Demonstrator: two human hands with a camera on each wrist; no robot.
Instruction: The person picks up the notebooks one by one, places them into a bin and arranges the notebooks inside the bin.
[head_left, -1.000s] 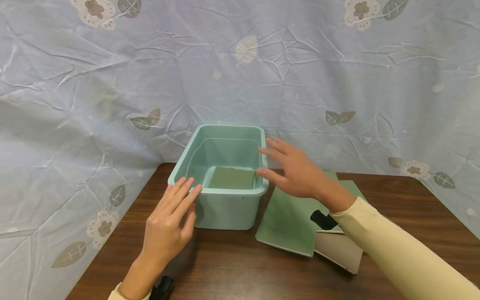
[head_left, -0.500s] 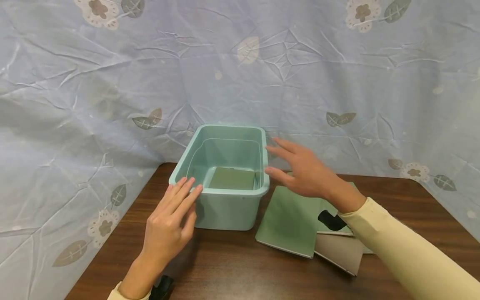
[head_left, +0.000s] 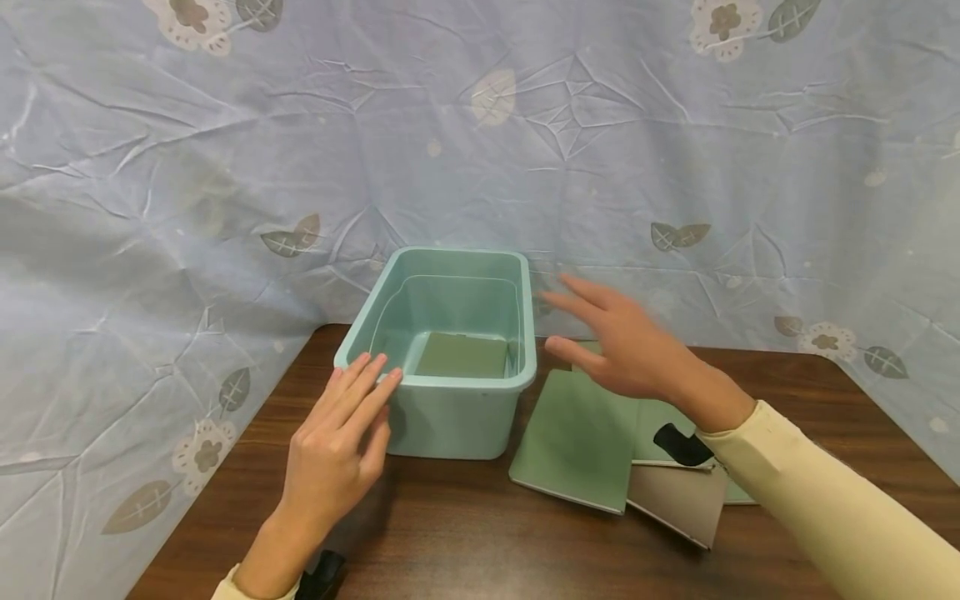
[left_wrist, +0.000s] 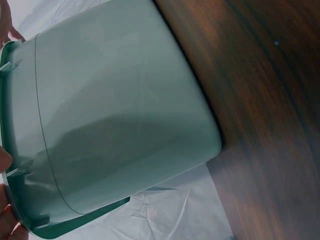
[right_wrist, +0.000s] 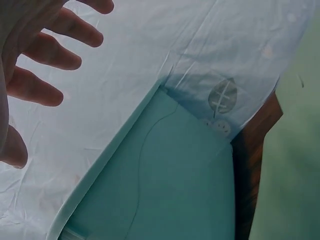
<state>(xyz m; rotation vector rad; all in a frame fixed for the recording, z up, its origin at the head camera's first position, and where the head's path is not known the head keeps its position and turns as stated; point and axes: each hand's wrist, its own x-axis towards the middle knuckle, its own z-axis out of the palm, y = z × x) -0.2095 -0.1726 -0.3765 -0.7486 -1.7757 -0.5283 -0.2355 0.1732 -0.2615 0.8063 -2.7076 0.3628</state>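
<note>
A pale teal plastic bin [head_left: 450,421] stands on the table, with a green notebook [head_left: 461,356] lying flat on its floor. My left hand [head_left: 337,454] is at the bin's front left corner, fingers extended over the rim; in the left wrist view its fingertips [left_wrist: 9,222] are at the rim. To the right of the bin, my right hand [head_left: 630,346] hovers with fingers spread, holding nothing. Beneath and beside it lie overlapping notebooks: a large green one [head_left: 573,442], another green one [head_left: 656,414] and a brown one [head_left: 678,500], partly covered by each other and the arm.
The dark wooden table [head_left: 465,533] carries everything. A pale patterned cloth [head_left: 450,167] hangs in folds behind and at both sides of it. Black wrist straps [head_left: 681,446] show at both wrists.
My right hand has drawn back to the right, away from the bin's right rim, its fingers still spread. The left hand and the bin stay in place.
</note>
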